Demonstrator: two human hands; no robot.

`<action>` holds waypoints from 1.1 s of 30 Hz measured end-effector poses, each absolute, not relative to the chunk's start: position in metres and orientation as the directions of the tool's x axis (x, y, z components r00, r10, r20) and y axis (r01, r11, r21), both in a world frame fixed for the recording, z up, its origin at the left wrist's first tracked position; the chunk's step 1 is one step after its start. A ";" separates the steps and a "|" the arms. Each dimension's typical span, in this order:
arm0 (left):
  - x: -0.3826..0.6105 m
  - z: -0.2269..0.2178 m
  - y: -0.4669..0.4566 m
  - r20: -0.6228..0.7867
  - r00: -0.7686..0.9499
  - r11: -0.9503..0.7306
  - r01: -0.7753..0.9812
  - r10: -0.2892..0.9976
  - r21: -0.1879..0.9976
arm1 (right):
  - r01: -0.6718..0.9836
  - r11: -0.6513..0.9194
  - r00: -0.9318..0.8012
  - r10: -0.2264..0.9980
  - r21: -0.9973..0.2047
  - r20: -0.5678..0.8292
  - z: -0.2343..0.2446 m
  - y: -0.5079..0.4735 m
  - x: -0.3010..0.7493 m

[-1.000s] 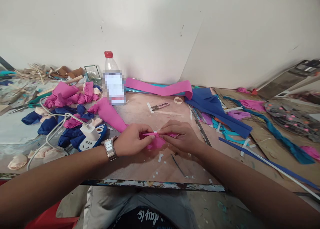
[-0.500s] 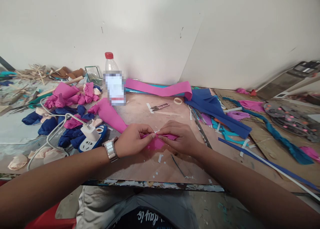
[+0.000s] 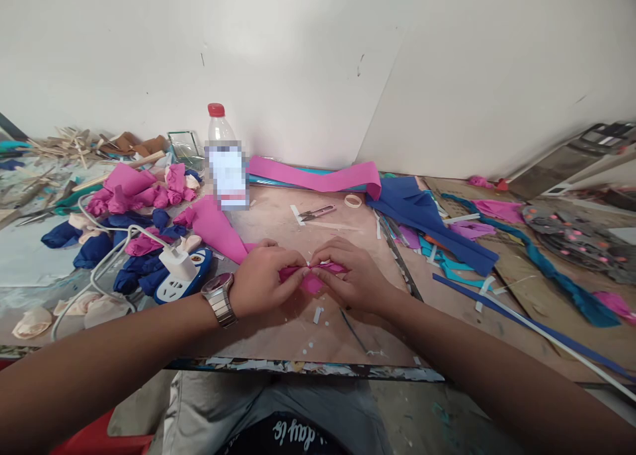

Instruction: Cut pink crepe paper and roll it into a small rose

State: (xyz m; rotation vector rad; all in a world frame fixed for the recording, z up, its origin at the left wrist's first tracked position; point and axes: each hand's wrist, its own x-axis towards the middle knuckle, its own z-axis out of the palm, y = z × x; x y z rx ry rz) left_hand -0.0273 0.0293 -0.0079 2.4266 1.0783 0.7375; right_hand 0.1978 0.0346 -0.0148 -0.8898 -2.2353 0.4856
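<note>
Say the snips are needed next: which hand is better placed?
Probably the right hand: the snips lie nearer it, handle end toward the right. Both hands pinch the pink piece, so the left hand would need to hold it alone.

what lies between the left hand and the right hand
Pink material, pinched by both the left hand and the right hand, as the head view shows.

From the snips: bare bench just left, room for you to pass. Bottle blocks farther left, pink strip behind, pale ring right; nearer, your left hand and right hand.
</note>
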 end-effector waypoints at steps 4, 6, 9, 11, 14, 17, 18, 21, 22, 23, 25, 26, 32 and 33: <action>-0.027 -0.007 0.030 0.280 0.573 -0.617 0.557 0.770 0.556 | 0.442 0.735 -0.568 0.673 -0.515 0.473 -0.012 0.035 0.198; -0.026 -0.008 0.030 0.274 0.574 -0.611 0.549 0.772 0.570 | 0.434 0.749 -0.579 0.658 -0.501 0.482 -0.011 0.034 0.198; -0.026 -0.008 0.030 0.277 0.573 -0.611 0.543 0.771 0.576 | 0.431 0.759 -0.573 0.648 -0.488 0.502 -0.010 0.033 0.197; -0.026 -0.009 0.030 0.276 0.570 -0.607 0.543 0.774 0.580 | 0.436 0.767 -0.573 0.640 -0.471 0.511 -0.011 0.033 0.197; -0.026 -0.008 0.030 0.264 0.568 -0.596 0.540 0.779 0.595 | 0.448 0.785 -0.582 0.620 -0.429 0.527 -0.012 0.034 0.197; -0.026 -0.007 0.030 0.239 0.563 -0.562 0.514 0.791 0.648 | 0.443 0.815 -0.589 0.579 -0.374 0.563 -0.011 0.036 0.197; -0.026 -0.006 0.030 0.221 0.558 -0.533 0.493 0.800 0.687 | 0.436 0.827 -0.591 0.561 -0.355 0.580 -0.010 0.036 0.197; -0.026 -0.005 0.032 0.143 0.537 -0.392 0.384 0.831 0.836 | 0.418 0.861 -0.589 0.501 -0.291 0.634 -0.008 0.036 0.197; -0.025 -0.006 0.033 0.118 0.531 -0.341 0.344 0.839 0.875 | 0.415 0.869 -0.587 0.482 -0.269 0.650 -0.007 0.036 0.198; -0.025 -0.006 0.034 0.099 0.527 -0.298 0.308 0.844 0.903 | 0.414 0.876 -0.586 0.464 -0.247 0.664 -0.006 0.035 0.198; -0.024 -0.009 0.036 0.082 0.522 -0.246 0.254 0.849 0.935 | 0.416 0.884 -0.588 0.442 -0.215 0.678 -0.004 0.035 0.199; -0.024 -0.010 0.036 0.082 0.521 -0.233 0.232 0.850 0.944 | 0.418 0.885 -0.590 0.435 -0.204 0.680 -0.004 0.035 0.199; -0.024 -0.012 0.036 0.119 0.509 -0.263 0.222 0.853 0.939 | 0.423 0.891 -0.605 0.414 -0.166 0.680 -0.003 0.035 0.202; -0.024 -0.011 0.036 0.116 0.512 -0.266 0.230 0.851 0.936 | 0.422 0.892 -0.606 0.411 -0.163 0.681 -0.003 0.035 0.202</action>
